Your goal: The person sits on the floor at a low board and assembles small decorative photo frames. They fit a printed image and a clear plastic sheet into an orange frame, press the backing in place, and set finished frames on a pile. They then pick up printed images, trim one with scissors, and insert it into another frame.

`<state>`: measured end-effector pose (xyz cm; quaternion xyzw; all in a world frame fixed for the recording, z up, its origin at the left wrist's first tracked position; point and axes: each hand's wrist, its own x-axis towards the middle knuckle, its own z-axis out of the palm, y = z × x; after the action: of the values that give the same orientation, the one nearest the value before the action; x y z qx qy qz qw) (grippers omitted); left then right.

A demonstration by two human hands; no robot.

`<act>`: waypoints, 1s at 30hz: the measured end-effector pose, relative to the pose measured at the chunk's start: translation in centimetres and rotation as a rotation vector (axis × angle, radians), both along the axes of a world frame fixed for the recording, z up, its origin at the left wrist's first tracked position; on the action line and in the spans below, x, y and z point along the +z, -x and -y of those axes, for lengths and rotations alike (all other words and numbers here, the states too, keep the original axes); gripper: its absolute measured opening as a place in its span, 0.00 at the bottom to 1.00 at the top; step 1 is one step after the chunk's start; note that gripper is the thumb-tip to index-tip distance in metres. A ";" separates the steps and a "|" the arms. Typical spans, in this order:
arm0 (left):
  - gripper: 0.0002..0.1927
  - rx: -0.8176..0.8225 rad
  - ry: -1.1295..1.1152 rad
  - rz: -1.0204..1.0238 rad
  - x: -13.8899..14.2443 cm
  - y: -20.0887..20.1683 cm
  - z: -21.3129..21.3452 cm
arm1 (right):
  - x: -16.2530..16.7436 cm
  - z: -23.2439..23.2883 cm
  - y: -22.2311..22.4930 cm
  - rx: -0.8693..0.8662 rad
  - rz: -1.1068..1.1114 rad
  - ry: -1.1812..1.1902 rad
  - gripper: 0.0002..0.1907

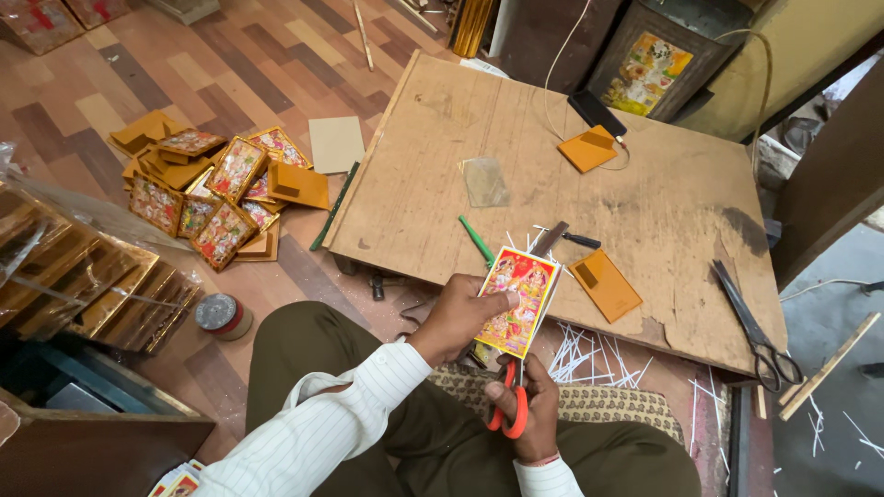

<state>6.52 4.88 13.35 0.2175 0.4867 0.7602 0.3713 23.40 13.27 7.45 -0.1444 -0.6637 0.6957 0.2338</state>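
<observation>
Your left hand point(458, 317) holds a small colourful picture card point(519, 300) upright over your lap, its fingers closed on the card's left edge with the thumb pressed on its face; your right hand point(527, 405) sits just below it, fingers shut through the handles of a pair of orange-handled scissors point(509, 405), whose blades run up to the card's lower edge; how far the blades are parted you cannot tell. Just beyond the card lies the wooden board point(442, 184) that serves as your desk; on it an orange backing piece point(605, 284) lies just right of the card, a green pen point(477, 240) just above it, another orange piece point(587, 148) farther back, and large black shears point(753, 324) near the right edge; white trimmings point(589, 354) litter the floor by your knee; a heap of framed pictures point(216, 191) lies on the floor to the left.
</observation>
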 end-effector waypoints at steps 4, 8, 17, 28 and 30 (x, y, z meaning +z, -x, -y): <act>0.11 -0.007 0.010 0.002 0.2 0.1 0.0 | 0.2 0.3 0.1 -0.033 0.044 0.074 0.18; 0.11 -0.014 0.004 0.019 0.0 0.1 0.0 | 0.8 0.7 0.2 -0.060 0.078 0.127 0.16; 0.11 -0.017 -0.014 0.041 -0.3 0.1 -0.3 | 0.2 0.9 0.5 -0.142 0.115 0.063 0.15; 0.14 -0.158 0.233 -0.154 -0.5 1.9 1.3 | 2.6 -2.6 0.8 -0.235 -0.043 0.258 0.25; 0.15 -0.308 0.339 -0.250 -0.3 2.0 2.1 | 2.8 -4.0 0.5 -0.231 -0.077 0.208 0.25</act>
<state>4.49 2.76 13.10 0.3159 0.6103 0.5697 0.4508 22.92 17.29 10.26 -0.2165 -0.5577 0.7341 0.3214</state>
